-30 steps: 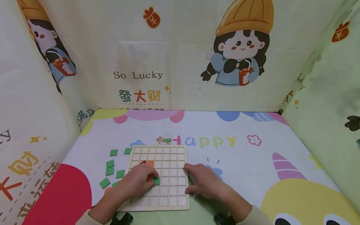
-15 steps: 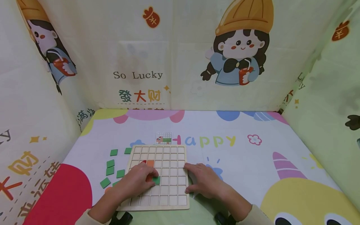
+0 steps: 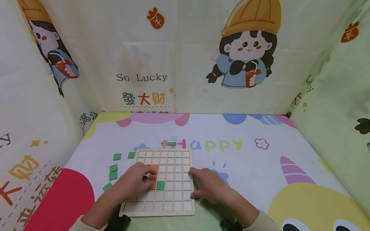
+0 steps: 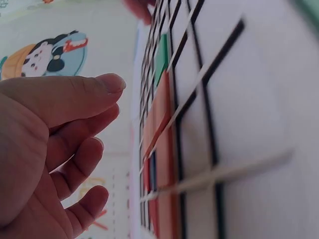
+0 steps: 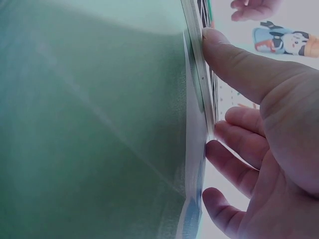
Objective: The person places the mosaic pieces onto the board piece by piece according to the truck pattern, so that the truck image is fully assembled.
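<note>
A wooden grid board (image 3: 173,214) lies on the patterned cloth. In its cells sit a green square tile (image 3: 160,185), several orange tiles (image 3: 154,168) and a small black-marked piece (image 3: 145,177), partly covered by my left hand (image 3: 134,179). That hand hovers over the board's left part; in the left wrist view its thumb and fingers (image 4: 97,85) stand apart from the board with nothing between them. My right hand (image 3: 212,187) rests against the board's right edge, thumb and fingertips touching it. The right wrist view shows the thumb (image 5: 234,57) on the wooden rim.
Loose green tiles (image 3: 113,175) lie left of the board, some hidden by the left forearm. A small printed pattern card (image 3: 168,141) lies just beyond the board's far edge. Printed cloth walls (image 3: 185,57) enclose the back and sides.
My left hand has let go of the green tile, which stays in its cell, and has drawn back to the left. The right hand has not moved.
</note>
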`<state>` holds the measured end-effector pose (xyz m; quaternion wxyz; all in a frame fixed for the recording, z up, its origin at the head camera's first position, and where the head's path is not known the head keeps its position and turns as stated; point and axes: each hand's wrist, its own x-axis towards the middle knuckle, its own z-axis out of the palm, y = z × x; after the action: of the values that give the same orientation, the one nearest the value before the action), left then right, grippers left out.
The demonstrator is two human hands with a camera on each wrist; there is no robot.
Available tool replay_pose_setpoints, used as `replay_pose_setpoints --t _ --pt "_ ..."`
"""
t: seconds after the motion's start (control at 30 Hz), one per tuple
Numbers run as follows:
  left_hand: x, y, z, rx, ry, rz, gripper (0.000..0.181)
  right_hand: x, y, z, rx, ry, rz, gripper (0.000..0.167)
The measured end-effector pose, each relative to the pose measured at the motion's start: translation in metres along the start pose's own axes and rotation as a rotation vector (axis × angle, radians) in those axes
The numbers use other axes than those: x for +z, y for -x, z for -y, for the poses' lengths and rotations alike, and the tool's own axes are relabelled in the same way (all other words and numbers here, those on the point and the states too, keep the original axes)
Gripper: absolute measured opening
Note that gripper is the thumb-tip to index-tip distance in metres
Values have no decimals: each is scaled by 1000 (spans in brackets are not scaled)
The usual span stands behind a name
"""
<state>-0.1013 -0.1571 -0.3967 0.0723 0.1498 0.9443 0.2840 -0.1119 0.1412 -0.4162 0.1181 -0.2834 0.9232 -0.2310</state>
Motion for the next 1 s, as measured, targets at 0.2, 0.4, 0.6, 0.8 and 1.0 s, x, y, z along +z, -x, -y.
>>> replay_pose_setpoints --t 0.2,0.4,0.6,0.8,1.0 --pt "-19 7 11 -90 -8 -33 29 0 0 0 4 5 1 77" --pt "-39 19 32 -168 -29 -87 43 0 1 2 -8 -1 -4 75" --pt "-57 28 54 -232 -28 -106 52 -2 1 3 -6 -2 -4 75" --pt "-65 33 76 -261 -39 -123 52 -1 1 3 -7 -5 -7 75" --pt "-65 33 93 -283 -25 -123 51 0 1 1 -10 -1 -14 75"
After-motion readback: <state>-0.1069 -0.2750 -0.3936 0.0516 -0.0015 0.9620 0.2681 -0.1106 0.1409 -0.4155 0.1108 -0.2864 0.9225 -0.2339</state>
